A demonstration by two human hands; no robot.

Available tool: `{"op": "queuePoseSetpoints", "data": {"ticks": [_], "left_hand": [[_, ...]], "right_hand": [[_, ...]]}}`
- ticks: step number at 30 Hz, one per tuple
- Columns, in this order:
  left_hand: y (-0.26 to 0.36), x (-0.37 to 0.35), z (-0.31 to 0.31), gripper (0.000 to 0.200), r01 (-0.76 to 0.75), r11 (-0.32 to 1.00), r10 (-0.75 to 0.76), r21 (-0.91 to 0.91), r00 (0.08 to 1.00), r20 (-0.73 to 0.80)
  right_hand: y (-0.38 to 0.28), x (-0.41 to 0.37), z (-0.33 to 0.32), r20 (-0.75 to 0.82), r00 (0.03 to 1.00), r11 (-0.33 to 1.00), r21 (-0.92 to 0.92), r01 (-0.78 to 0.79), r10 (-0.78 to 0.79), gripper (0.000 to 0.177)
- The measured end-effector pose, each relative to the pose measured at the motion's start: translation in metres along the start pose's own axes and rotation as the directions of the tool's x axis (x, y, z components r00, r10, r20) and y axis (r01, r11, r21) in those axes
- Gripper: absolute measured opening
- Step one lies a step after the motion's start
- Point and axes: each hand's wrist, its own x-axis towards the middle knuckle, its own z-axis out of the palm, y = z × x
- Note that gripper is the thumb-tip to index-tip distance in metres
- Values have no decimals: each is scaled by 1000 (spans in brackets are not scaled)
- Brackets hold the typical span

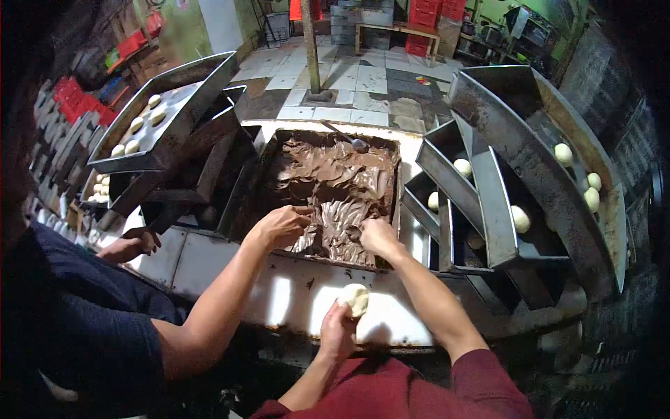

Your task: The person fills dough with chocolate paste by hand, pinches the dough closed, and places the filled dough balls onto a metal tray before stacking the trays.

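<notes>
My left hand [338,332] is closed on a flattened round of pale dough [356,300], held up in front of the table's near edge. Over the right part of a rectangular tray [321,262] of brown, chocolate-like paste [342,227], my right hand [381,238] is curled, with its fingertips at the paste. Whatever those fingers grip is hidden. A co-worker's hand [285,227] reaches into the same paste just left of mine. The co-worker's other hand [132,244] is at the far left.
Stacked metal pans [167,150] with dough balls [155,116] stand on the left. More long pans [530,133] lean in a pile on the right, holding several dough balls [520,219]. A dark-ended utensil [359,145] lies at the tray's far side. Behind stands a post [311,49].
</notes>
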Motion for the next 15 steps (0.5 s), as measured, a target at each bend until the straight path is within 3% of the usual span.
{"op": "queuePoseSetpoints", "data": {"ticks": [1, 2, 3, 5, 6, 8, 10, 12, 14, 15], "left_hand": [[-3, 7, -9, 34, -54, 998, 55, -42, 998, 30], [-6, 11, -15, 35, -96, 992, 101, -84, 993, 59], [-10, 16, -18, 37, -75, 986, 81, -148, 996, 37], [-19, 20, -16, 39, -60, 963, 63, -261, 998, 1], [-23, 18, -6, 39, -71, 951, 89, -300, 995, 44], [-29, 8, 20, 39, -48, 913, 115, -405, 983, 142], [-35, -1, 35, 40, 33, 836, 180, -547, 926, 332], [-34, -25, 35, 43, -7, 825, 294, -565, 859, 418], [-45, -44, 16, 45, -117, 828, 364, -548, 856, 368], [-46, -61, 14, 47, -140, 764, 440, -630, 827, 349]], "right_hand": [[-12, -34, -38, 49, 995, 933, 346, -99, 87, 25], [-4, -56, -47, -149, 989, 935, 352, 46, 7, 23], [-4, -86, -67, -107, 994, 812, 579, 76, -17, 17], [-1, -137, -77, -50, 998, 649, 761, 20, 28, 15], [4, -155, -68, -89, 996, 576, 814, 81, -15, 15], [4, -184, -48, -243, 969, 537, 814, 224, -35, 5], [8, -200, -33, -547, 812, 729, 467, 500, -205, 9], [35, -205, -11, -592, 746, 659, 434, 614, -305, 12], [63, -203, 2, -613, 681, 628, 358, 691, -400, 10], [80, -192, 16, -610, 661, 668, 272, 693, -437, 8]]}}
